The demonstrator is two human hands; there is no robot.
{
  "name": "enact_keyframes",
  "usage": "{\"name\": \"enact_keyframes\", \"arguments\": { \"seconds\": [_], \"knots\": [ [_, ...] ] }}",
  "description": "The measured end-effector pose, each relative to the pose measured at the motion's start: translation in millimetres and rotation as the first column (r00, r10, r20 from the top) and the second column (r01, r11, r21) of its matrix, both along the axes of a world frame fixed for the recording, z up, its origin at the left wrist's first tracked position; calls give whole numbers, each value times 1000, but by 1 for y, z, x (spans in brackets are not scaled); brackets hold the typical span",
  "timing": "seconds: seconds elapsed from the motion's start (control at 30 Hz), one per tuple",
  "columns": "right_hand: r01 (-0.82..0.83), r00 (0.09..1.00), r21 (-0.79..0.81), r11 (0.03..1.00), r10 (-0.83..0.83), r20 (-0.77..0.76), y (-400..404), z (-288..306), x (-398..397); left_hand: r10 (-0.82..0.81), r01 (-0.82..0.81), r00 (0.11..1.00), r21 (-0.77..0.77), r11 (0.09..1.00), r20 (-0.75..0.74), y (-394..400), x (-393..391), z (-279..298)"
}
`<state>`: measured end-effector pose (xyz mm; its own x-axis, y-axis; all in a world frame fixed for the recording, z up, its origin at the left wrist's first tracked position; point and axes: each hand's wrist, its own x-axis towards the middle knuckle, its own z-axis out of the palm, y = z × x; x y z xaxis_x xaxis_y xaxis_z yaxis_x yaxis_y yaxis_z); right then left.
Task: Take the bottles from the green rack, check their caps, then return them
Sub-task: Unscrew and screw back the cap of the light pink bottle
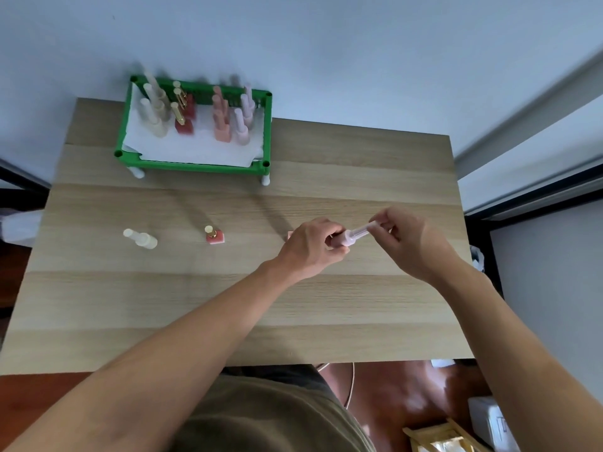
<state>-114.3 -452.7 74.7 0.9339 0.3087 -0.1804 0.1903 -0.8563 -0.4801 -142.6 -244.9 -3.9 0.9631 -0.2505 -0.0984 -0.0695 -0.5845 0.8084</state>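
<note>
Both hands work above the pale wooden table (pixel 359 305): left hand (pixel 311 246) grips a pink bottle (pixel 346 238), right hand (pixel 404 239) pinches what seems its cap. Green rack (pixel 195 166) stands against the bluish wall (pixel 326 44).

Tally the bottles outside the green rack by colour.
Cream bottle: 1
Red bottle, gold cap: 1
Pale pink bottle, held by left hand and right hand: 1
Total: 3. A peach edge behind the left hand is too hidden to count.
</note>
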Motion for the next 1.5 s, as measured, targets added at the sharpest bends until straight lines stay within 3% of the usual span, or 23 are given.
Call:
{"name": "enact_keyframes", "arguments": {
  "seconds": [0.43,0.53,0.7,0.87,1.13,1.23,1.5],
  "knots": [
    [31,997,-190,981,-44,-68,15,15,1,-19,19,999,-17,1000,39,6,-2,4],
    [31,998,-134,990,-38,-49,12,17,-1,-15,15,999,2,1000,42,8,-2,2],
    [-141,990,-62,988,141,-12,9,19,-3,-17,17,999,-2,1000,44,9,-2,1],
    [-129,991,-47,990,131,26,10,14,-4,-37,38,997,-5,999,64,8,-1,-1],
    [-9,999,-224,975,2,-32,14,11,-7,-67,67,996,5,998,56,7,-3,-3],
    [13,999,-167,986,-21,-47,10,11,-7,-73,73,996,9,997,54,7,-1,-2],
    [-128,992,-3,992,128,20,2,16,-12,-63,62,997,13,998,49,6,1,-4]
  ]
}}
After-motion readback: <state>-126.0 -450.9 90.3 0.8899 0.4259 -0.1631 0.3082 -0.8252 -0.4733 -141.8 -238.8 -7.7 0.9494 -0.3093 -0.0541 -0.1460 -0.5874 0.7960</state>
